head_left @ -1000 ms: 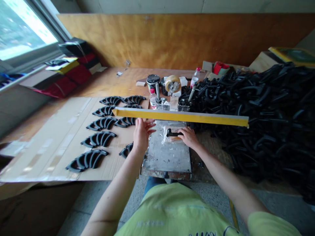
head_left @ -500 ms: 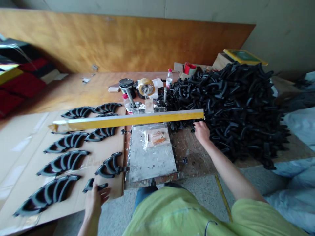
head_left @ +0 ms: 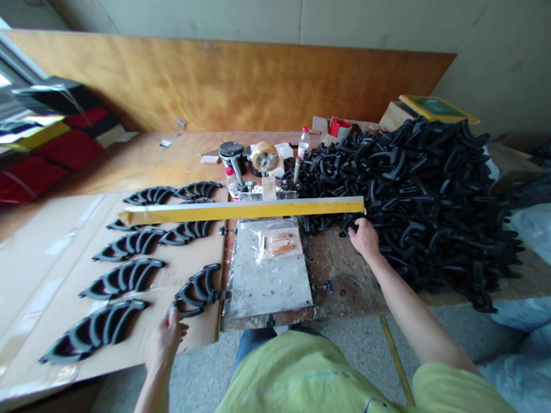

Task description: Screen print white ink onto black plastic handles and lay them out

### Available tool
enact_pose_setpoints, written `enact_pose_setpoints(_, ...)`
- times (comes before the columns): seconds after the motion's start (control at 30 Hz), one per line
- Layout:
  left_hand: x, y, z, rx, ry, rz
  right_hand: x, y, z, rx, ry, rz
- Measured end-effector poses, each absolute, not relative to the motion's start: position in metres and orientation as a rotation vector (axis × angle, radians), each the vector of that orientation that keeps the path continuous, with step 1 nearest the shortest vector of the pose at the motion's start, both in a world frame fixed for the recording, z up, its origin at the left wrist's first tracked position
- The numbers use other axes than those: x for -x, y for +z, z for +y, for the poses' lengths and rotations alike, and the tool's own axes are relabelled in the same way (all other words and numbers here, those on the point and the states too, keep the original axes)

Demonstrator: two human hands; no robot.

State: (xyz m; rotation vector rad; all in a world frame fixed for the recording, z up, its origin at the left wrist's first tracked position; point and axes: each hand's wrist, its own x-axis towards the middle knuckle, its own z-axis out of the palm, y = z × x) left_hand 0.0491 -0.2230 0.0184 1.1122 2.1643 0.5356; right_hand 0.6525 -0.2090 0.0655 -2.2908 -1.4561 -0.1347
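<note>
Curling loosely, the fingers of the left hand (head_left: 163,342) meet the near end of a short row (head_left: 200,291) on the cardboard (head_left: 196,338); whether they pinch a part, I cannot tell. The right arm stretches forward and outward, its right hand (head_left: 365,238) bent around a black part (head_left: 346,225) at the edge of the pile (head_left: 422,201), the grip unclear. Between the hands lies the plate (head_left: 267,292), the yellow bar (head_left: 241,212) crossing beyond it.
</note>
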Motion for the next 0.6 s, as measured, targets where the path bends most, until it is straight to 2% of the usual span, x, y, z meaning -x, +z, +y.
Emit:
enact_pose_setpoints(0.13, -0.100, 0.067, -0.196, -1.125, 0.811, 2.041, -0.575, 0.062, -0.188, 1.900, 0.148, -1.579)
enact_pose_setpoints(0.3, -0.183, 0.152, -0.147, -1.198, 1.262, 1.497, -0.489, 0.056, -0.159, 1.411, 0.257, -2.004)
enact_pose_setpoints(0.43, -0.218, 0.199, -0.124, -1.167, 1.511, 1.182, -0.465, 0.049, -0.150, 1.349, 0.255, -2.194)
enact_pose_setpoints(0.6, -0.228, 0.214, -0.118, -1.126, 1.520, 1.106, -0.454, 0.058, -0.152, 1.419, 0.166, -2.297)
